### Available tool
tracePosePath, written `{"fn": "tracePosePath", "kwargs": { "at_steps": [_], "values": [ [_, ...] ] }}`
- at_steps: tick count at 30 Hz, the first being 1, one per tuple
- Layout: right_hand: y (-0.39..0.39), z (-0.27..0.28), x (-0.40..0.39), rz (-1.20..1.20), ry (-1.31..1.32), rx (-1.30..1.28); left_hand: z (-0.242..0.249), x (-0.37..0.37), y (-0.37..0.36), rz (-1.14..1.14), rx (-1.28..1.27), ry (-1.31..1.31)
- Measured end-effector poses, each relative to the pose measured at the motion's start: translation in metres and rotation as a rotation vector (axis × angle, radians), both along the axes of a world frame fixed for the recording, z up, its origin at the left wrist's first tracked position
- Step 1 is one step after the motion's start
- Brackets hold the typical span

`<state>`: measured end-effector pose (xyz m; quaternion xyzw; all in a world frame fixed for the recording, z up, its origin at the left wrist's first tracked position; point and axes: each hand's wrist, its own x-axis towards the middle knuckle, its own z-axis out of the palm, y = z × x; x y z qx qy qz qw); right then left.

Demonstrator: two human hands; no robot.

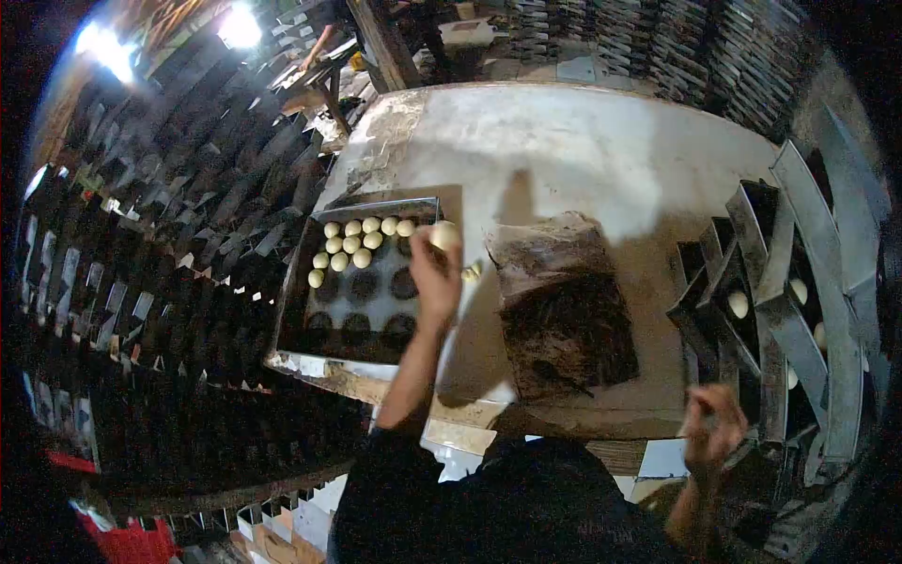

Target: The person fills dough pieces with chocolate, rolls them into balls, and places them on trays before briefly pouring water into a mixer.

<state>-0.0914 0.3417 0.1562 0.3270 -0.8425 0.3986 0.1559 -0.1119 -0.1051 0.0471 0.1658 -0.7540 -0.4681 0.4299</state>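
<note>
A pale, round dough ball is held in the fingertips of my left hand, above the right side of a dark metal tray. Several similar dough balls lie in rows in the tray's far part, and dark round marks show on its bare floor. My right hand is off the table's right front edge, beside the stacked metal trays; its fingers are loosely curled and somewhat blurred, and I see nothing in them.
A dark brown block-like bundle sits mid-table. Stacked metal trays at the right hold pale balls. Many more metal trays are piled along the left, and others stand behind the table. A wooden post rises at the back.
</note>
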Motion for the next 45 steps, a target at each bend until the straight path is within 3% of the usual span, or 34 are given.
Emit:
{"fn": "tracePosePath", "kwargs": {
  "at_steps": [1,3,4,5,6,7,8,9,11,12,13,15,20,21,22,24,26,27,29,31,33,34,35,36,37,38,39,40,42,45],
  "values": [
    [-0.021,-0.006,-0.007,0.037,-0.036,-0.017,0.029,0.012,0.05,-0.097,0.032,0.121],
    [-0.049,-0.025,-0.02,0.193,-0.177,-0.085,0.062,0.042,0.134,-0.265,-0.067,-0.034],
    [-0.06,-0.032,-0.021,0.191,-0.288,-0.09,0.076,0.05,0.167,-0.351,-0.261,-0.072],
    [-0.062,-0.034,-0.023,0.189,-0.397,-0.093,0.074,0.061,0.2,-0.519,-0.08,-0.2],
    [-0.054,-0.032,-0.027,0.276,-0.462,-0.102,0.105,0.067,0.219,-0.73,-0.188,-0.282],
    [-0.045,-0.029,-0.032,0.368,-0.521,-0.11,0.1,0.067,0.237,-0.788,-0.271,-0.219],
    [-0.042,-0.025,-0.026,0.338,-0.884,-0.422,0.104,0.068,0.25,-0.691,-0.231,-0.113],
    [-0.036,-0.023,-0.03,0.425,-0.653,-0.398,0.108,0.071,0.261,-0.594,-0.192,-0.008],
    [-0.029,-0.018,-0.037,0.565,-0.181,-0.365,0.092,0.081,0.259,-0.713,0.13,0.0],
    [-0.029,-0.016,-0.03,0.612,-0.076,-0.329,0.093,0.09,0.268,-0.694,0.351,-0.062],
    [-0.027,-0.013,-0.021,0.692,-0.121,-0.374,0.091,0.095,0.277,-0.508,0.371,-0.122],
    [-0.021,0.005,0.001,0.602,-0.131,-0.341,0.104,0.109,0.294,-0.308,0.32,-0.074],
    [-0.021,-0.022,0.048,0.442,-0.372,-0.672,0.083,0.141,0.329,-0.179,-0.203,0.093],
    [-0.028,-0.023,0.061,0.39,-0.379,-0.775,0.084,0.142,0.331,-0.308,0.008,0.22],
    [-0.036,-0.01,0.074,0.295,-0.336,-0.727,0.095,0.147,0.327,-0.385,0.037,0.165],
    [-0.068,-0.063,0.083,0.299,-0.518,-0.737,0.094,0.166,0.306,-0.451,0.024,0.052],
    [-0.099,-0.075,0.1,0.351,-0.626,-0.622,0.093,0.201,0.288,-0.339,0.169,-0.176],
    [-0.119,-0.066,0.104,0.398,-0.634,-0.51,0.078,0.214,0.272,-0.245,0.144,-0.098],
    [-0.146,-0.064,0.113,0.417,0.065,-0.241,0.07,0.259,0.242,-0.186,0.429,-0.298],
    [-0.173,-0.083,0.132,0.46,-0.156,-0.264,0.048,0.284,0.216,-0.14,1.091,-0.087],
    [-0.187,-0.096,0.16,0.451,-0.137,-0.391,0.027,0.303,0.206,-0.239,1.071,-0.042],
    [-0.187,-0.11,0.169,0.522,-0.203,-0.402,0.002,0.321,0.195,-0.476,1.21,-0.07],
    [-0.189,-0.122,0.176,0.597,-0.27,-0.413,-0.002,0.324,0.199,-0.422,1.316,-0.062],
    [-0.184,-0.132,0.176,0.589,-0.407,-0.388,-0.007,0.327,0.203,-0.361,1.42,-0.047],
    [-0.174,-0.122,0.177,0.524,-0.651,-0.334,-0.006,0.329,0.197,-0.49,1.545,0.084],
    [-0.163,-0.152,0.158,0.48,-0.534,-0.084,0.001,0.326,0.192,-0.535,1.582,0.063],
    [-0.153,-0.144,0.137,0.373,-0.569,0.078,0.004,0.323,0.188,-0.579,1.621,0.042],
    [-0.141,-0.179,0.112,0.205,-0.423,-0.003,0.001,0.322,0.183,-0.579,1.556,0.001],
    [-0.102,-0.214,0.059,-0.088,-0.032,0.286,-0.004,0.318,0.172,-0.576,1.418,-0.078],
    [-0.064,-0.29,0.016,-0.069,-0.232,0.686,-0.014,0.303,0.154,-0.426,1.352,-0.211]
  ]
}}
